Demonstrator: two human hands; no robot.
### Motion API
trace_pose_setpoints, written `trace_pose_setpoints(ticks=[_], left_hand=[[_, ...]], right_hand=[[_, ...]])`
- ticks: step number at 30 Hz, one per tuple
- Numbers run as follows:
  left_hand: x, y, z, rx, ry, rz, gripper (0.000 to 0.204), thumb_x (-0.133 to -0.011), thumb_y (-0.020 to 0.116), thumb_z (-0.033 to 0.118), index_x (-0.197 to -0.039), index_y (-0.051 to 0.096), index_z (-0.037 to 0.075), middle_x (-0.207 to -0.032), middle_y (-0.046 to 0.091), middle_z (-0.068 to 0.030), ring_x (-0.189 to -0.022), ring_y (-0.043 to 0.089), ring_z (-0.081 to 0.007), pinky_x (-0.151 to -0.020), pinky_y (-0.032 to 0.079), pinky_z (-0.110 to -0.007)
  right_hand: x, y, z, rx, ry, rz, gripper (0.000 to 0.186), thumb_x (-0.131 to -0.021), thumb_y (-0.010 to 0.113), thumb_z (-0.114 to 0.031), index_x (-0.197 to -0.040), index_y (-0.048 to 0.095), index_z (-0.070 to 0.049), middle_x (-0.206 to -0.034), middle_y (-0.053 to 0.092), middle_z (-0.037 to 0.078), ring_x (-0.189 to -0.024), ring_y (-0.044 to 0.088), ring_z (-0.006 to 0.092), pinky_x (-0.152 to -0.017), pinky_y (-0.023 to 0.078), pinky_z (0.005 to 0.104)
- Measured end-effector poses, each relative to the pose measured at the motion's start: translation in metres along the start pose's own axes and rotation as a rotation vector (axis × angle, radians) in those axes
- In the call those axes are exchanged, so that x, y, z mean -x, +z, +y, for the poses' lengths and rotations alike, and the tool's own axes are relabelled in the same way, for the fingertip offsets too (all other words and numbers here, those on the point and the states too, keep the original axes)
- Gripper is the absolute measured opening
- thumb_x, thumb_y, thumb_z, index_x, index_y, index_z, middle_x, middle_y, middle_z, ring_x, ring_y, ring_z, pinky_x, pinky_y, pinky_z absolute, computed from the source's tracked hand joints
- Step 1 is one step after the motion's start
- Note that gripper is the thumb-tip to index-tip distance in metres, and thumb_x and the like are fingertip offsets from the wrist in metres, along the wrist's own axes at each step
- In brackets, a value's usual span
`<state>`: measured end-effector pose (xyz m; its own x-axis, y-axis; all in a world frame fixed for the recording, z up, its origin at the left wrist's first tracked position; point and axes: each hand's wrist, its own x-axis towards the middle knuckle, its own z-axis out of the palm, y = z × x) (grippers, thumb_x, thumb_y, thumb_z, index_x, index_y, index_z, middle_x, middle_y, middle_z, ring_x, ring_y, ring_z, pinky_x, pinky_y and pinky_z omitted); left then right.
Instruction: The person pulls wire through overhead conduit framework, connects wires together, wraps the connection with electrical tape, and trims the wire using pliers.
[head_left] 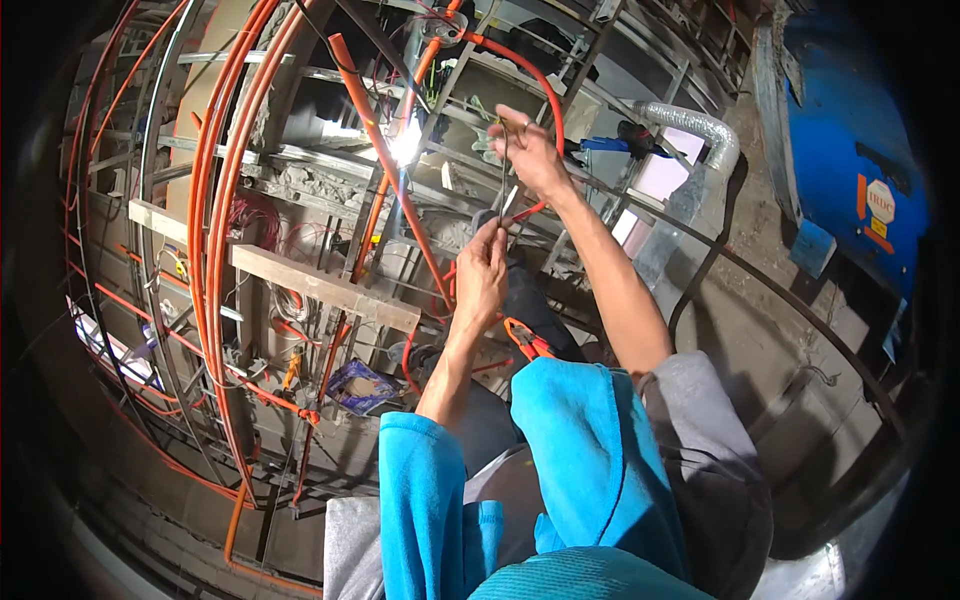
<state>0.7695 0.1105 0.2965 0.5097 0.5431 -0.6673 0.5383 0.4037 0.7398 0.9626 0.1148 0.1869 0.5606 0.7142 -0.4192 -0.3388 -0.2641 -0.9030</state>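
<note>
My left hand pinches a thin dark wire at the middle of the view, beside a short pale strip. Above it, my right hand has bent fingers at the upper part of the same wire. A red-orange flexible conduit curves behind my hands. A pair of orange-handled pliers lies low between my forearms, against dark clothing.
Orange conduits and metal framing fill the left and top, with a wooden batten crossing. A silver flexible duct, dark cable and blue panel stand right. A blue-purple package lies lower left.
</note>
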Motion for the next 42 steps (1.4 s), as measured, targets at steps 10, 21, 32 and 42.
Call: trace_pose_setpoints(ticks=[10,21,32,42], left_hand=[[-0.057,0.004,0.064,-0.120,0.111,0.113,0.035,-0.105,0.050,0.023,-0.122,0.064,-0.004,-0.105,0.070,-0.0275,-0.101,0.070,-0.0357,-0.088,0.051,-0.041],[-0.098,0.008,0.056,-0.125,0.245,0.186,0.031,-0.105,0.049,0.017,-0.128,0.060,0.000,-0.076,0.063,-0.0257,-0.068,0.062,-0.0407,-0.066,0.049,-0.044],[-0.135,-0.002,0.022,-0.067,0.223,0.203,0.032,-0.105,0.050,0.017,-0.131,0.059,0.002,-0.065,0.052,-0.0179,-0.058,0.051,-0.0235,-0.059,0.045,-0.037],[-0.197,-0.017,-0.025,0.104,0.103,0.120,0.030,-0.106,0.046,0.012,-0.129,0.063,0.004,-0.067,0.045,0.0000,-0.061,0.042,-0.0078,-0.056,0.037,-0.026]], right_hand=[[-0.116,-0.002,-0.008,0.749,-0.764,0.079,0.017,-0.097,0.062,-0.012,-0.111,0.069,-0.006,-0.107,0.065,0.016,-0.095,0.068,0.0372,-0.078,0.055,0.0409],[-0.195,0.002,0.004,0.641,-0.724,0.022,0.014,-0.097,0.060,-0.011,-0.106,0.071,-0.008,-0.095,0.073,0.016,-0.092,0.072,0.0346,-0.077,0.056,0.0399],[-0.235,0.019,-0.011,0.550,-0.481,0.067,0.025,-0.101,0.054,-0.021,-0.114,0.068,-0.004,-0.091,0.071,0.015,-0.081,0.069,0.0246,-0.074,0.054,0.0352],[-0.299,0.027,0.051,-0.268,0.046,0.088,0.023,-0.096,0.059,-0.026,-0.109,0.069,-0.009,-0.091,0.069,0.005,-0.068,0.060,0.0125,-0.057,0.049,0.0287]])
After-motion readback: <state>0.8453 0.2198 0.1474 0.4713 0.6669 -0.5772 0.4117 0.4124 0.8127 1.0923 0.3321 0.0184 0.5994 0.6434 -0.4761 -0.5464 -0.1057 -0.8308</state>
